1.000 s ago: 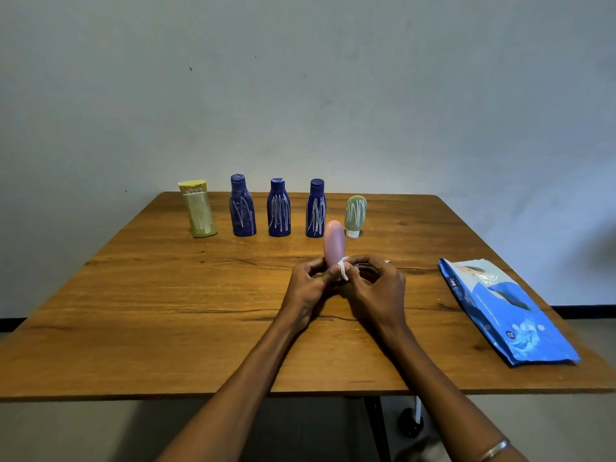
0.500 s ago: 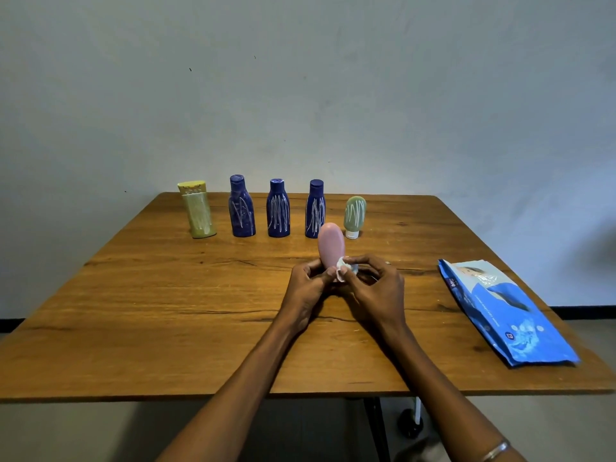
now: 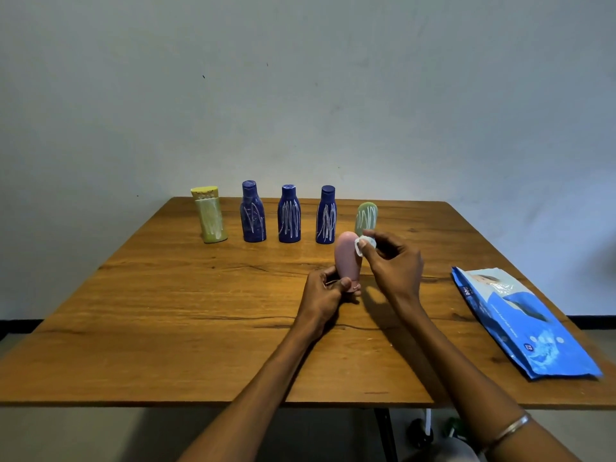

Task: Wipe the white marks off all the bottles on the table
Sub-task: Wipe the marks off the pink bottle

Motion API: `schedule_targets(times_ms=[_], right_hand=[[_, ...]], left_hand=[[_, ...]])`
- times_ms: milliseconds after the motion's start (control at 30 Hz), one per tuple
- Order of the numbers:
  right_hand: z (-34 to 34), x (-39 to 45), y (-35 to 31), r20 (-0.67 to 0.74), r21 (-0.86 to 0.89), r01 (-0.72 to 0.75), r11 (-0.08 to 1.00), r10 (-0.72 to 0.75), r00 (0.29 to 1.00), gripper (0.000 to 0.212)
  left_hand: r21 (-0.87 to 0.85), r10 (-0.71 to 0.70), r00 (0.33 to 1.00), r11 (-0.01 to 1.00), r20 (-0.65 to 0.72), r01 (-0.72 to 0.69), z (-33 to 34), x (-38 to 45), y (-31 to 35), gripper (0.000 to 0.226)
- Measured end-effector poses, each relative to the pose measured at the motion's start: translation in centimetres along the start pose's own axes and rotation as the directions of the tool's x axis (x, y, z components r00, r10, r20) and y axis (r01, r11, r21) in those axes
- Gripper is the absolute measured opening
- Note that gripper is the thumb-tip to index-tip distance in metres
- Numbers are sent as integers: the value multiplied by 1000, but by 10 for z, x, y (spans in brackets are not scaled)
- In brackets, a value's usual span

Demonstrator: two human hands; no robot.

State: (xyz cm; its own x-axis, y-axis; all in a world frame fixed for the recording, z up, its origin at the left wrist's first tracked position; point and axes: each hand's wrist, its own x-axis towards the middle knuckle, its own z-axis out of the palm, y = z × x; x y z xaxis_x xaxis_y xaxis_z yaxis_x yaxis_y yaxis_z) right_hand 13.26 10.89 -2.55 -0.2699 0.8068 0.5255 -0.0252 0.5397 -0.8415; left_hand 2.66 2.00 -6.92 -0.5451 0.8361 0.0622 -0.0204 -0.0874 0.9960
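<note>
Behind, five marked bottles (image 3: 289, 215) in a row, left hand (image 3: 325, 295) gripping pink bottle (image 3: 346, 258), right hand (image 3: 393, 261) pinching wipe (image 3: 363, 243), blue packet (image 3: 520, 321) rightward

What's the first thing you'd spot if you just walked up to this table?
Probably the pink bottle in the middle of the wooden table: the left hand grips its bottom end while the right hand presses a small white wipe near its top. Behind it stands a row of five bottles scribbled with white marks, three of them dark blue. A blue packet lies at the right edge.
</note>
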Motion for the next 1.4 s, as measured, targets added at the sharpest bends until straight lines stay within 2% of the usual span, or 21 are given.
schedule_targets(times_ms=[133, 233, 333, 400, 533, 667, 733, 933, 1033, 1133, 1233, 1400], right_hand=[[0, 18, -11, 81, -40, 49, 998, -46, 996, 28], [0, 31, -27, 273, -217, 193, 957, -131, 953, 26], [2, 39, -41, 468, -428, 395, 813, -175, 866, 29], [5, 38, -43, 578, -493, 522, 696, -187, 795, 33], [10, 21, -34, 716, -507, 657, 558, -151, 682, 38], [15, 0, -30, 796, -419, 761, 494, -204, 570, 39], [13, 2, -32, 771, -415, 753, 511, -242, 590, 40], [3, 17, -22, 530, -402, 604, 688, -364, 766, 40], [-2, 18, -12, 353, -395, 495, 774, -369, 860, 48], [-8, 21, -5, 189, -324, 346, 881, -298, 936, 41], [-8, 11, 1, 165, -257, 248, 934, -210, 964, 34], [-9, -8, 7, 124, -234, 188, 954, -163, 979, 32]], left_hand=[[97, 44, 999, 994, 0, -44, 2, -1, 1, 19], [161, 71, 997, 985, -43, -63, 2, -1, 1, 18], [228, 50, 996, 973, -79, -31, 1, 1, 1, 19], [286, 58, 994, 958, -88, -31, 1, 1, 0, 19], [365, 69, 993, 931, -99, -28, 3, 0, 1, 20], [369, 111, 977, 929, -183, -37, 3, -3, 2, 15], [355, 105, 976, 934, -189, -32, 2, -3, 3, 16], [275, 80, 985, 961, -153, -35, 4, 0, 3, 22], [180, 38, 991, 983, -127, -15, 4, 0, 3, 18], [127, 29, 991, 992, -128, -13, 2, 1, 2, 18], [49, -9, 995, 999, -98, 14, 1, 2, 1, 15], [-5, -41, 996, 999, -73, 41, 0, 1, 4, 24]])
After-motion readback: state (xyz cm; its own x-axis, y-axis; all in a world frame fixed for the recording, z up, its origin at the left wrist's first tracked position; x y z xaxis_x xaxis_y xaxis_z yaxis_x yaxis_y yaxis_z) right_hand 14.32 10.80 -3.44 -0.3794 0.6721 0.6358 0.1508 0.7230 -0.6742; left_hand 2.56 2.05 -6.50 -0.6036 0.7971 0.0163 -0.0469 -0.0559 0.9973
